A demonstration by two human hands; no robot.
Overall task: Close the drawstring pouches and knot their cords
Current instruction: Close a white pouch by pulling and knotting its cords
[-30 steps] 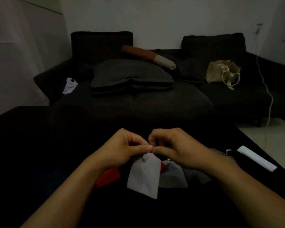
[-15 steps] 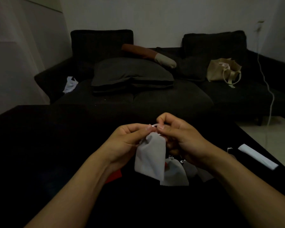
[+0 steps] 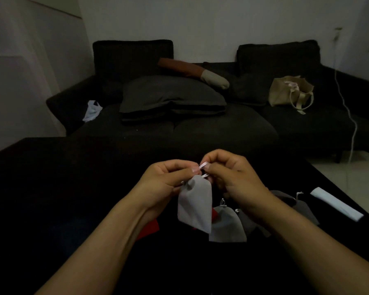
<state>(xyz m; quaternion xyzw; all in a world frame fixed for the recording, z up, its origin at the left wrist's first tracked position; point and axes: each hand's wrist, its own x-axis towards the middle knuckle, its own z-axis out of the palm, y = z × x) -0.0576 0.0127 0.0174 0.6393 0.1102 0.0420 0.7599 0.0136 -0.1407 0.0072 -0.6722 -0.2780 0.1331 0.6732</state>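
Note:
A pale grey drawstring pouch (image 3: 195,206) hangs in the air above the dark table. My left hand (image 3: 166,182) pinches its gathered neck. My right hand (image 3: 232,175) pinches the pale cord (image 3: 203,166) just above the neck, fingertips almost touching the left thumb. Below lie other pouches: a grey pouch (image 3: 227,225) with a tied cord, a darker grey pouch (image 3: 298,204) at the right, and a red pouch (image 3: 149,228) partly hidden under my left wrist.
The black table (image 3: 51,199) fills the foreground. A white folded strip (image 3: 337,203) lies near its right edge. Beyond stands a dark sofa (image 3: 200,128) with cushions, a beige tote bag (image 3: 290,92) and a white plastic bag (image 3: 92,110). A white cable (image 3: 349,116) hangs at right.
Both hands have lifted the pale pouch off the table and higher. The right fingers now hold a visible loop of cord above the neck.

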